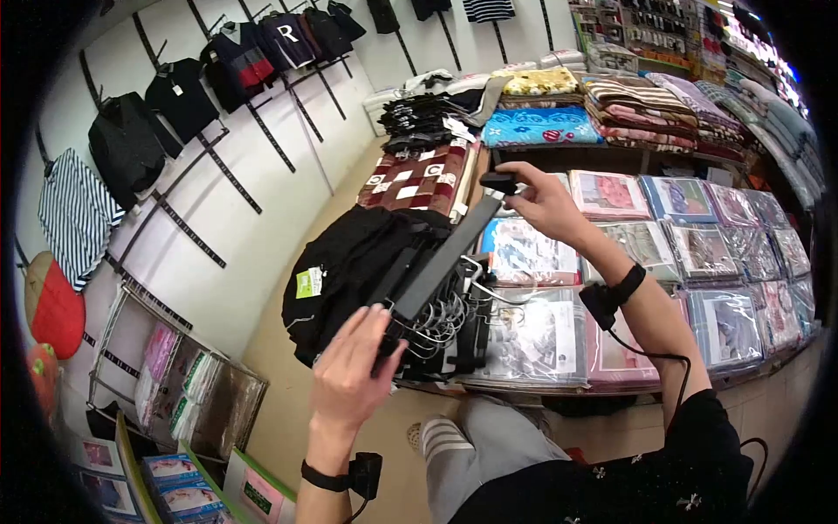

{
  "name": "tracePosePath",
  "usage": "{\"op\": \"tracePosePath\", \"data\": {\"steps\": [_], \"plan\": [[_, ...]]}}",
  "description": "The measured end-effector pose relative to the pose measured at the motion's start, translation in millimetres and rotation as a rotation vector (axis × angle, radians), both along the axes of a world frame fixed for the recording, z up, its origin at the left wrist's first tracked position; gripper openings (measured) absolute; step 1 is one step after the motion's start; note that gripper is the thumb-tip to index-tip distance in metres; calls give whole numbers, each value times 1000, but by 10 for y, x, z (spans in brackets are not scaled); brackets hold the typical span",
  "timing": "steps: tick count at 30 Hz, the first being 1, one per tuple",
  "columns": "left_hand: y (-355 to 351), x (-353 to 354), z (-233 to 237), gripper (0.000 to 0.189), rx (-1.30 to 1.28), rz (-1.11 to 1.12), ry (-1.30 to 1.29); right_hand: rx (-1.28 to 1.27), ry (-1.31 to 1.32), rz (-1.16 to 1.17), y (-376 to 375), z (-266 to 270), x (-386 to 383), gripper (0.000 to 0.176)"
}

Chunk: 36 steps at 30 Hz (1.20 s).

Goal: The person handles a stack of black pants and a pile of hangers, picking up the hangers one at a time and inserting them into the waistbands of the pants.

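A long, flat dark-grey clip hanger (449,253) slants between my two hands above the pile. My right hand (546,201) pinches the black clip at its upper end, where a bit of metal shows. At its lower end is my left hand (353,367), thumb and fingers curled round a dark part; the exact contact is hard to see. Beneath lies a heap of black garments (349,262) with a green-and-white tag (309,282). Several metal hanger hooks (441,323) stick out of the heap near the lower end of the hanger.
Packaged bedding (532,341) in clear plastic covers the table to the right. A checked maroon blanket (415,175) and more black garments (428,113) lie behind the heap. Folded blankets (637,109) are stacked at the back. A wire rack (188,384) stands left, below wall-hung clothes (131,144).
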<state>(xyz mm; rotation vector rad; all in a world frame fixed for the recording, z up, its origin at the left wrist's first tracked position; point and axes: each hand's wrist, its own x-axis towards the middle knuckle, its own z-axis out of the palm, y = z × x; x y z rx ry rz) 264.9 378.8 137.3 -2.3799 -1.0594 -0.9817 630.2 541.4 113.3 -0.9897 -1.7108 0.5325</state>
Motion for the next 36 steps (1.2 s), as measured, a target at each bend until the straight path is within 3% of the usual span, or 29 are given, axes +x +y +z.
{"op": "tracePosePath", "data": {"steps": [4,6,8,10,12,16,17,19,21,23,26,28,30,31,32,36], "plan": [[-85,827,-445,48,-85,-253,21,-360,884,108,-625,-762,632,42],[-165,1174,-881,49,-169,-314,2,-533,1215,231,-943,-1428,978,52],[-177,1393,-1362,45,-292,-356,5,-663,1581,390,-1312,-2208,1160,76],[-160,1560,-1857,46,-374,-394,-12,-788,1758,117,-1811,-2428,909,92],[-136,1679,-2285,46,-427,-414,-37,-783,1825,193,-2158,-2573,710,102],[-201,1770,-2733,54,-572,-428,55,-695,1929,293,-2261,-3029,420,74],[-233,1787,-2765,56,-631,-422,74,-724,1867,304,-2229,-3117,378,43],[-260,1813,-2794,61,-740,-400,110,-696,1658,-49,-1948,-3464,221,36],[-257,1807,-2640,70,-638,-427,136,-713,1494,-267,-1795,-3482,165,30],[-278,1752,-2375,76,-529,-400,116,-692,1500,-270,-1577,-3399,229,28],[-441,1275,-2104,66,-679,-280,-85,-739,1363,-237,-1278,-3416,349,33],[-446,953,-1689,52,-512,-191,-94,-863,1378,-264,-1148,-3823,514,41],[-460,601,-1273,47,-348,-98,-129,-859,898,-547,-1174,-3918,419,52],[-456,378,-1106,45,-240,-50,-157,-817,739,-535,-1219,-3972,404,58],[-452,147,-983,43,-134,-1,-187,-735,559,-568,-1163,-4457,444,52],[-290,-433,-665,50,-33,460,-257,-594,373,-652,-1193,-4323,314,51]]}}
